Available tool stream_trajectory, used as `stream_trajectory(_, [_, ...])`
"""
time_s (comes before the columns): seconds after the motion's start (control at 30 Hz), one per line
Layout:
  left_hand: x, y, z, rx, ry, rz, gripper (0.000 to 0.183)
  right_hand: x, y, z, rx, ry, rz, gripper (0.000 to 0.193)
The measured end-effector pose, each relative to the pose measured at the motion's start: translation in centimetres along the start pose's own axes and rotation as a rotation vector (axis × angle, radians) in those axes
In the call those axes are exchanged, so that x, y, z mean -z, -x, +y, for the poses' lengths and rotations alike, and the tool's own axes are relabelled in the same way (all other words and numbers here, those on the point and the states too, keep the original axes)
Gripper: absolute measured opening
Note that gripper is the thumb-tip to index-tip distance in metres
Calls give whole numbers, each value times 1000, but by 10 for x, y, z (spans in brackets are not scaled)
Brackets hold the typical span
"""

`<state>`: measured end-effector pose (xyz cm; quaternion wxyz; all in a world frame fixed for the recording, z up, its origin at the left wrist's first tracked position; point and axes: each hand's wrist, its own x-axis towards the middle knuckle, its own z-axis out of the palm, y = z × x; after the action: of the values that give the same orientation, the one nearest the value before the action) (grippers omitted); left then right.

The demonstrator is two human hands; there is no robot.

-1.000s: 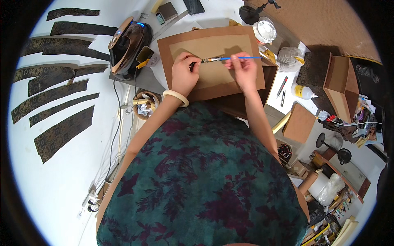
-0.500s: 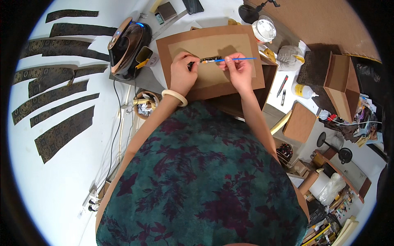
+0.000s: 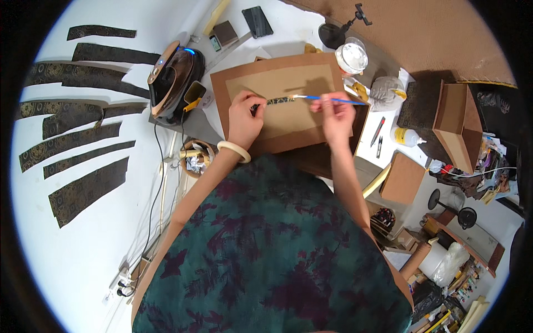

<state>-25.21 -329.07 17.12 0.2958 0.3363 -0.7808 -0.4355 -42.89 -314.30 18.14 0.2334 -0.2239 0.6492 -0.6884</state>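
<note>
My left hand (image 3: 246, 117) is closed in a pinch on the left end of a narrow strip of dark fabric with a gold pattern (image 3: 280, 101). The strip sticks out to the right over a tan board with a brown border (image 3: 277, 77). Between the fingers of my right hand (image 3: 337, 117) is a slim paintbrush with a blue handle (image 3: 355, 102), held nearly level. Its pale bristles are at the strip's right end; whether they touch it I cannot tell. My right fingers are slightly blurred.
Left of the board stands a steam iron (image 3: 176, 80). A tub of white paste (image 3: 352, 58) sits beyond its right corner. A cutter (image 3: 378, 131) and a glue bottle (image 3: 407, 136) lie to the right. Dark fabric pieces (image 3: 89, 188) are on the white surface at left.
My right hand has drawn the brush rightward, so its tip has gone from beside my left fingers to the strip's free end. The whole view has shifted slightly.
</note>
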Motion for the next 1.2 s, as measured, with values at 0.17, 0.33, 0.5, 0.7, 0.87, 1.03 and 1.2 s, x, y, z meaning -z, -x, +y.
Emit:
stream_trajectory(0.17, [3,-1,4,32,7,-36,9,3,-2,17,-85,38,9,8])
stream_trajectory(0.33, [-1,1,3,61,13,-30,9,-20,4,-1,-75,-67,-55,10])
stream_trajectory(0.5, [3,-1,4,37,-6,-15,9,14,-6,14,-28,8,86,10])
stream_trajectory(0.7, [0,-1,4,45,7,-40,8,-18,4,19,-68,-35,-20,12])
stream_trajectory(0.87, [-3,0,-1,1,-6,-11,8,-9,7,12,-21,-11,-48,12])
stream_trajectory(1.03, [1,-1,-1,28,20,-22,8,13,1,8,-27,58,88,12])
stream_trajectory(1.2, [-2,-2,4,18,47,-22,9,-20,11,11,-71,-18,-111,13])
